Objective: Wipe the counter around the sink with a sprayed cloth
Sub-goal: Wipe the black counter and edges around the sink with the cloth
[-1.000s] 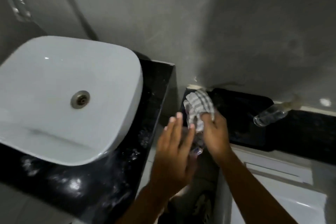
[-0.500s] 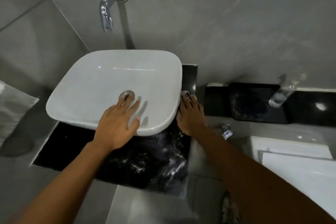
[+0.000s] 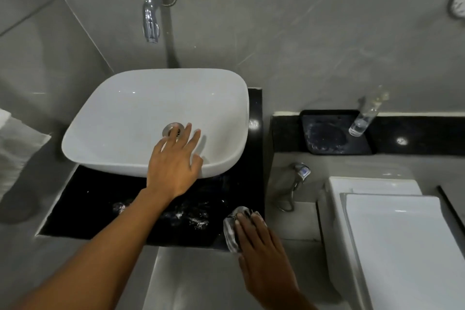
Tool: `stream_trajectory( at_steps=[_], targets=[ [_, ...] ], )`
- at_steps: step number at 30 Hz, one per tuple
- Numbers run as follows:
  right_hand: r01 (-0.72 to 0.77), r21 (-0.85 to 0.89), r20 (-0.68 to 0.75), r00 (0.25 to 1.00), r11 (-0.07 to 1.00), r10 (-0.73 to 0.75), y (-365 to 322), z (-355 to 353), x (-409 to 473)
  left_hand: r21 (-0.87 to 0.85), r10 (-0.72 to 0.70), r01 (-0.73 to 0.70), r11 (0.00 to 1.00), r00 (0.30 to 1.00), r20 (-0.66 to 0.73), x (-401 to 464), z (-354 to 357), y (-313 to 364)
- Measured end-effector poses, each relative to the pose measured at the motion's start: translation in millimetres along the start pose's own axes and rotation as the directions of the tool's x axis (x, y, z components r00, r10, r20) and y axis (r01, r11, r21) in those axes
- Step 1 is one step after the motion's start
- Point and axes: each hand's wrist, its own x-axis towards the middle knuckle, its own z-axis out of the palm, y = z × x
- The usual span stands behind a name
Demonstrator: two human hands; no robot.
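Observation:
A white basin (image 3: 130, 118) stands on a wet black counter (image 3: 83, 204), under a chrome wall tap (image 3: 151, 20). My left hand (image 3: 173, 166) rests flat on the basin's front rim, fingers spread toward the drain (image 3: 172, 129). My right hand (image 3: 259, 241) presses a checked cloth (image 3: 231, 229) onto the counter's front right corner. Most of the cloth is hidden under the palm. A clear spray bottle (image 3: 364, 118) stands on the black ledge to the right.
A black tray (image 3: 332, 131) lies on the black ledge (image 3: 427, 133) beside the bottle. A white toilet with its lid down (image 3: 397, 246) fills the lower right, with a chrome valve (image 3: 302, 171) beside it. White towels (image 3: 15, 148) hang at the left edge.
My right hand has moved with the cloth from the counter beside the basin's right side down to the front right corner. My left hand stays on the basin's front rim.

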Motion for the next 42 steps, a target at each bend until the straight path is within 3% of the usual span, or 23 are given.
stream_trajectory(
  at_steps=[2, 5, 9, 12, 16, 22, 25, 29, 32, 37, 42],
  targets=[
    [-0.005, 0.045, -0.027, 1.000, 0.999, 0.006, 14.3, 2.0, 26.1, 0.007, 0.004, -0.004, 1.000, 1.000, -0.007, -0.3, 1.2, -0.3],
    [-0.156, 0.130, -0.088, 0.982, 0.979, 0.168, 46.7, -7.8, 103.9, -0.010, 0.007, -0.007, 1.000, 1.000, -0.024, -0.1, 4.7, -1.2],
    [-0.224, 0.096, 0.002, 0.974, 0.970, 0.225, 96.8, -26.9, 227.7, -0.062, -0.006, 0.003, 0.998, 0.998, -0.061, 2.8, 7.3, -4.0],
    [-0.243, 0.089, 0.070, 0.969, 0.966, 0.237, 117.6, -35.3, 269.2, -0.109, -0.029, 0.017, 0.994, 0.993, -0.111, 3.3, 7.9, -4.3],
    [-0.221, 0.092, 0.020, 0.975, 0.971, 0.220, 96.4, -37.3, 230.1, -0.110, -0.040, 0.025, 0.994, 0.991, -0.129, 3.6, 5.6, -3.6],
    [-0.128, 0.124, -0.088, 0.986, 0.984, 0.139, 4.3, 0.7, 39.2, -0.073, -0.043, 0.031, 0.997, 0.986, -0.161, 0.7, 10.9, -1.6],
    [-0.115, 0.099, -0.058, 0.991, 0.988, 0.121, -14.4, 8.8, 4.4, -0.051, -0.049, 0.040, 0.998, 0.982, -0.184, -1.7, 12.0, 0.3],
    [-0.118, 0.086, -0.070, 0.990, 0.989, 0.124, 8.1, 2.9, 39.4, -0.041, -0.050, 0.043, 0.998, 0.980, -0.194, -1.6, 13.2, 0.2],
    [-0.212, 0.132, -0.033, 0.975, 0.968, 0.218, 50.6, -13.3, 123.6, -0.036, -0.045, 0.039, 0.999, 0.978, -0.203, -2.2, 15.2, 0.0],
    [-0.268, 0.059, 0.086, 0.961, 0.962, 0.263, 101.0, -43.3, 258.8, -0.042, -0.060, 0.052, 0.998, 0.976, -0.211, -1.5, 16.4, -2.8],
    [-0.248, 0.078, 0.042, 0.969, 0.966, 0.245, 100.8, -39.8, 252.1, -0.041, -0.062, 0.055, 0.998, 0.977, -0.202, -1.2, 17.0, -3.8]
  ],
)
